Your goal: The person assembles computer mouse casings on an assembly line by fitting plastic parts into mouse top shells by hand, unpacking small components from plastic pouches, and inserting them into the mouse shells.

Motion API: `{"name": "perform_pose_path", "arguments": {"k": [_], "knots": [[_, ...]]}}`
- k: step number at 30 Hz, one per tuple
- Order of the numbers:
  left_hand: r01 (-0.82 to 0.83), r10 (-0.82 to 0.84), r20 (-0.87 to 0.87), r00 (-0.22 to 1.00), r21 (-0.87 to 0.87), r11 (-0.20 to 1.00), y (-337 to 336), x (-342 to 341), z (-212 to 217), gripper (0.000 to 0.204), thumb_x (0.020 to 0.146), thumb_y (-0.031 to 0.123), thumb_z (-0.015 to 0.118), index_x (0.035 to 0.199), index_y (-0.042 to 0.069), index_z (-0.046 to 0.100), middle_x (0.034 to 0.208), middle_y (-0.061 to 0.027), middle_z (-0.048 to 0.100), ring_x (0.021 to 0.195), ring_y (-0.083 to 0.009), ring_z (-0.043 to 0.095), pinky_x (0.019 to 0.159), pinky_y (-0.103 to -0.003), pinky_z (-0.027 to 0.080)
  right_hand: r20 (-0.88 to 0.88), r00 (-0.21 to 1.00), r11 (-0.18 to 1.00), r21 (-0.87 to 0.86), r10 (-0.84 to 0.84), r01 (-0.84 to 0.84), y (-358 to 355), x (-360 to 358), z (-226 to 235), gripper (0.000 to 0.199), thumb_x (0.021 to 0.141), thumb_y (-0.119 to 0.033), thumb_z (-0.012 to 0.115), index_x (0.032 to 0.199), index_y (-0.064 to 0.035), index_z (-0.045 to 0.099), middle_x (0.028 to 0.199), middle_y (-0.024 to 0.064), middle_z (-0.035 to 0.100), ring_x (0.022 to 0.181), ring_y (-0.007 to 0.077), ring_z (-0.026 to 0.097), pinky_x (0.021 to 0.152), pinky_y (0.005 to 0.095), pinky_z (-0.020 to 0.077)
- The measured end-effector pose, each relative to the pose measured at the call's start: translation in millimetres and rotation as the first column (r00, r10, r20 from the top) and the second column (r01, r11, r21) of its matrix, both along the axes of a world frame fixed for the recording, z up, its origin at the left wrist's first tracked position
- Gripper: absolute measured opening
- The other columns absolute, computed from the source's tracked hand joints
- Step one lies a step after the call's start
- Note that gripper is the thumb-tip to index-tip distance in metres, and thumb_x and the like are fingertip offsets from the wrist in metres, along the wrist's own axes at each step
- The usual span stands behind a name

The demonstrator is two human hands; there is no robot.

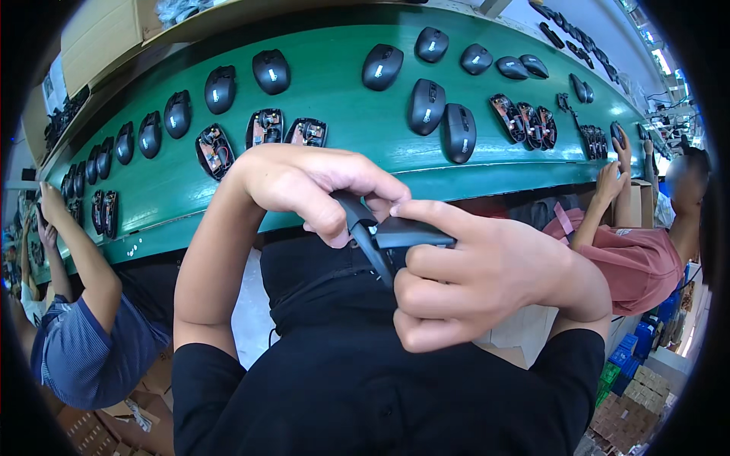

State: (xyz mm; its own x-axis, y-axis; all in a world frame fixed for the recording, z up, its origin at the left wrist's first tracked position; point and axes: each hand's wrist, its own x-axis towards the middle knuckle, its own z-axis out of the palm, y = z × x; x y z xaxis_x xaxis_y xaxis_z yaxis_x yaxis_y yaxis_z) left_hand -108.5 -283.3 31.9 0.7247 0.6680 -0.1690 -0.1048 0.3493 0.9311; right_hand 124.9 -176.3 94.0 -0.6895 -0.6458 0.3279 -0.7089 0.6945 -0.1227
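Observation:
My left hand (308,186) and my right hand (471,281) are raised close to the camera, both closed on a dark grey mouse part (384,232) held between them. The left fingers curl over its top left end. My right index finger lies along its upper edge, and the other right fingers wrap beneath it. Much of the part is hidden by my fingers. Behind my hands runs a green conveyor belt (334,91).
Several black computer mice (426,106) and open mouse bases with circuit boards (264,128) lie on the belt. A person in a blue striped shirt (84,334) works at the left, another in a pink shirt (639,258) at the right. Cardboard boxes (99,34) sit above.

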Motion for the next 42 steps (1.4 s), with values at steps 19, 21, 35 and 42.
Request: {"name": "perform_pose_path", "arguments": {"k": [19,21,35,42], "knots": [[-0.425,0.872,-0.176,0.457,0.818,0.388,-33,24,-10,0.077,0.057,0.012,0.068,0.133,0.001,0.062,0.1,-0.0157,0.06,0.091,-0.0336,0.062,0.086,-0.038,0.05,0.141,0.732,0.202,-0.911,-0.666,0.359,-2,-39,-81,0.039,0.09,0.005,0.075,0.12,-0.0008,0.051,0.124,0.0147,0.054,0.112,0.018,0.059,0.099,0.0331,0.0499],[-0.454,0.949,-0.212,0.232,0.839,0.298,-37,32,-7,0.075,0.06,0.008,0.067,0.134,0.002,0.061,0.098,-0.0149,0.058,0.088,-0.0332,0.06,0.082,-0.038,0.049,0.396,0.72,-0.009,-0.879,-0.57,0.477,-8,-29,-78,0.034,0.091,0.003,0.077,0.118,0.0006,0.056,0.117,0.0112,0.059,0.106,0.0147,0.061,0.094,0.0298,0.0512],[-0.45,0.995,-0.096,0.019,0.888,0.094,-30,62,-36,0.079,0.058,0.001,0.075,0.134,0.002,0.055,0.105,-0.0189,0.056,0.091,-0.0411,0.062,0.073,-0.046,0.054,0.533,0.713,-0.269,-0.846,-0.456,0.461,-24,-34,-86,0.027,0.091,0.009,0.077,0.116,0.0091,0.068,0.103,0.0119,0.069,0.091,0.0177,0.073,0.075,0.0313,0.0672],[-0.416,0.998,0.018,0.052,0.909,0.006,-32,56,-41,0.068,0.056,0.002,0.07,0.123,0.0,0.058,0.096,-0.0181,0.057,0.081,-0.0393,0.059,0.071,-0.044,0.053,0.588,0.739,-0.231,-0.809,-0.328,0.541,2,-31,-103,0.02,0.095,-0.003,0.079,0.113,0.0039,0.074,0.101,0.009,0.07,0.08,0.0127,0.066,0.07,0.0258,0.0554]]}}
